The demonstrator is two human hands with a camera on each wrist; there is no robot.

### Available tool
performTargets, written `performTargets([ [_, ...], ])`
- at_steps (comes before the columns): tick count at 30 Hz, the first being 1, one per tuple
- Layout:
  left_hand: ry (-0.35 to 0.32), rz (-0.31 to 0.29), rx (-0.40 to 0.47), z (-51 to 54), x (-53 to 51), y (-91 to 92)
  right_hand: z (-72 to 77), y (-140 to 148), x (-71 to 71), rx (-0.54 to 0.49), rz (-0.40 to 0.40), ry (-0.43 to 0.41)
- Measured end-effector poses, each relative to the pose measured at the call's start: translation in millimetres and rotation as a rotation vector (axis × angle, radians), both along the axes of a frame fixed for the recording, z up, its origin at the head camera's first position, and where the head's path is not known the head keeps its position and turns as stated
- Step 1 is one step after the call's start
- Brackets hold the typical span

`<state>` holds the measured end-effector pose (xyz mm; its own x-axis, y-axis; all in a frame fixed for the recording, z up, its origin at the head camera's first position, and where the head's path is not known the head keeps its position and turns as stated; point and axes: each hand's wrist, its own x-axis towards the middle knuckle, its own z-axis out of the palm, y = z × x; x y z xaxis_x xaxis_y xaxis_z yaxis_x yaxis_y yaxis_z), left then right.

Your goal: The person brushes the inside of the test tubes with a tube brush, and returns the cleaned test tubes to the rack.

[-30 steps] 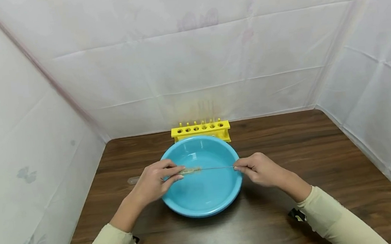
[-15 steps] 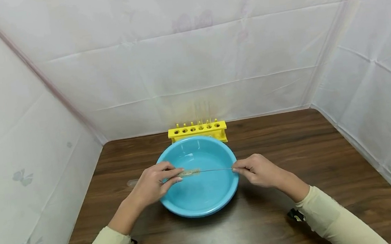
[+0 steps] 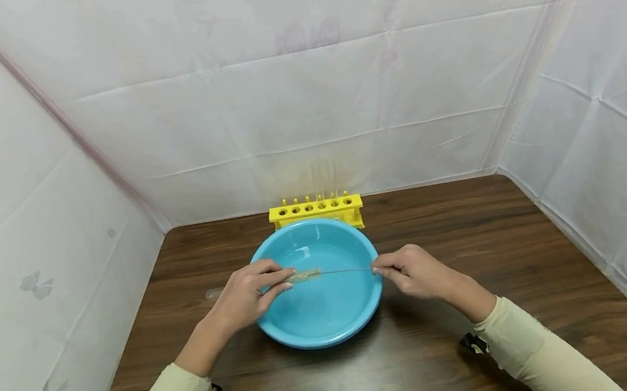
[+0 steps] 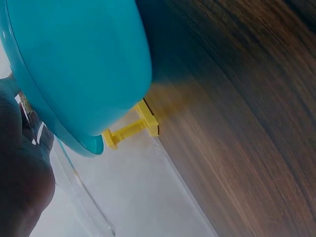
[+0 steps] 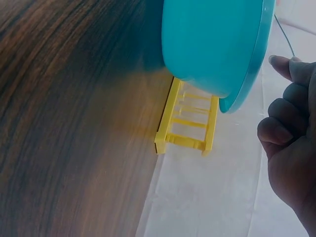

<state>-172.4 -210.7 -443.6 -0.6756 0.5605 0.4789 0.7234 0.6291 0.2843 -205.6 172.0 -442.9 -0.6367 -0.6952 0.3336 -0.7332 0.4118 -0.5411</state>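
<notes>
My left hand grips a clear glass test tube, its rounded end sticking out to the left past the hand. Pale bristles of a test tube brush show at the tube's mouth; how deep they sit inside is hard to tell. The brush's thin wire stem runs level to my right hand, which pinches it between thumb and fingers at the right rim. Beneath both tube and brush stands a round blue basin. In the right wrist view the fingertips hold the wire.
A yellow test tube rack stands just behind the basin, with two clear tubes upright in it. The dark wooden table is bordered by white sheeting at the back and sides.
The head view has shifted slightly, so basin and rack appear a little further left. Both hands keep their grips on tube and brush, with barely any visible movement between them.
</notes>
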Motion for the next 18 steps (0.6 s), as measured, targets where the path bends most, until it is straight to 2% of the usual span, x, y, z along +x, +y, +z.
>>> performTargets([
  [8,0.039,0.013,-0.011,3.2,-1.3,1.5,1.3,-2.1,-0.1,-0.012,-0.004,0.007],
  [18,-0.035,0.056,-0.019,2.5,1.0,3.2,0.0,-5.6,-0.1,-0.02,0.009,-0.011],
])
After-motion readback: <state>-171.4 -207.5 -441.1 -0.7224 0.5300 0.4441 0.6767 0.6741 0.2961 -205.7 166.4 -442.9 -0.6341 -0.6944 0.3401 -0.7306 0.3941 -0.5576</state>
